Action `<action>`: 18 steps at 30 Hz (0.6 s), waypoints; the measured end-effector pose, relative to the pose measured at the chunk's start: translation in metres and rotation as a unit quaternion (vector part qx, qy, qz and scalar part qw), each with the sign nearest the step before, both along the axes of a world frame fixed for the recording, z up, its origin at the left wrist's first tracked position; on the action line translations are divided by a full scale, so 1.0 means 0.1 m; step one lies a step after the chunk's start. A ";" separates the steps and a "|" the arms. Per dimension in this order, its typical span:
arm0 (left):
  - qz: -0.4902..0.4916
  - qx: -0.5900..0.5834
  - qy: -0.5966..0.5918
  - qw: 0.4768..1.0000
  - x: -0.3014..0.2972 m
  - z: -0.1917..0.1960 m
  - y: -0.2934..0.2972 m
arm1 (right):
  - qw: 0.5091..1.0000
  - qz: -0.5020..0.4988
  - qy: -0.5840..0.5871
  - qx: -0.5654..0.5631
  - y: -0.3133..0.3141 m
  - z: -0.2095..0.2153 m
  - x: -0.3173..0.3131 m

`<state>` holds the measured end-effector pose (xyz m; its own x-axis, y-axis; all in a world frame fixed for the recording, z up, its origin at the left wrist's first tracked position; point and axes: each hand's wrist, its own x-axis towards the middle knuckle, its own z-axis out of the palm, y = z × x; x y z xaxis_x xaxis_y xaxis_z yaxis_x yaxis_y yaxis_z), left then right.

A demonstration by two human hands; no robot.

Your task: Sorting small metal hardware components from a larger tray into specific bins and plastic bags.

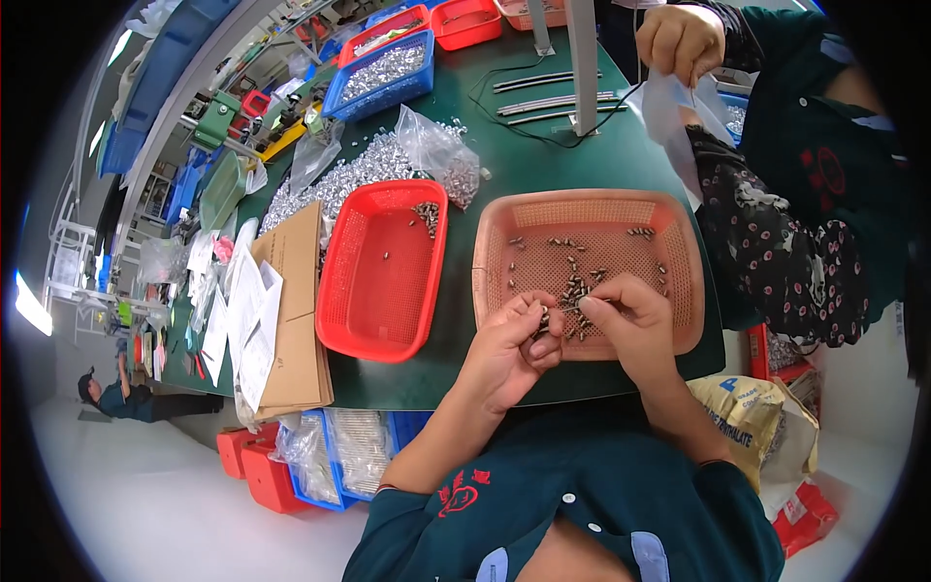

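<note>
Both hands are over the near side of a pale orange mesh basket [587, 198] on the green table. My left hand [506, 357] is curled, palm partly up, with a few small brownish metal parts [542, 320] between its thumb and fingers. To its right, the thumb and forefinger of my right hand [638, 328] are pinched together at a small metal piece, mostly hidden by the fingertips. More small metal parts [574, 284] lie in a loose heap beneath the hands, with little groups along the basket's sides.
A red basket [376, 301] at the left holds a small cluster of parts. Cardboard [296, 339] and papers lie beside it. Behind are a heap of silvery pieces [335, 184], a blue basket [388, 78] and a metal post [584, 68]. A co-worker's patterned sleeve [776, 238] is at the right.
</note>
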<state>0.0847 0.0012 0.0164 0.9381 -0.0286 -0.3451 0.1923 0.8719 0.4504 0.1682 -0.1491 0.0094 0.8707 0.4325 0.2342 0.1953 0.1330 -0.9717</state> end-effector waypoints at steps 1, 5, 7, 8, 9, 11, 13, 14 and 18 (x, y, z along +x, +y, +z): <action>-0.004 0.009 -0.004 1.000 -0.01 0.00 -0.01 | 1.000 0.000 -0.001 0.001 0.00 0.01 -0.01; -0.016 0.036 -0.020 0.999 -0.02 0.03 -0.06 | 0.997 -0.005 -0.070 -0.042 0.02 0.05 -0.07; -0.017 0.045 -0.024 0.999 -0.02 0.04 -0.07 | 0.997 -0.006 -0.070 -0.041 0.03 0.05 -0.07; -0.018 0.054 -0.028 0.998 -0.01 0.04 -0.07 | 0.995 -0.012 -0.085 -0.050 0.04 0.06 -0.07; -0.018 0.054 -0.028 0.998 -0.01 0.04 -0.06 | 0.993 -0.018 -0.100 -0.059 0.04 0.06 -0.06; -0.021 0.085 -0.026 0.996 0.00 0.01 -0.02 | 0.978 -0.025 -0.189 -0.082 0.04 0.08 -0.02; 0.000 0.145 -0.006 0.989 -0.01 0.03 -0.02 | 0.955 -0.029 -0.276 -0.102 0.05 0.17 -0.02; 0.021 0.204 0.014 0.979 -0.02 0.04 -0.02 | 0.929 -0.037 -0.347 -0.121 0.06 0.28 -0.06; 0.029 0.193 -0.027 0.980 0.06 0.10 -0.10 | 0.932 -0.071 -0.342 -0.100 0.03 0.22 -0.05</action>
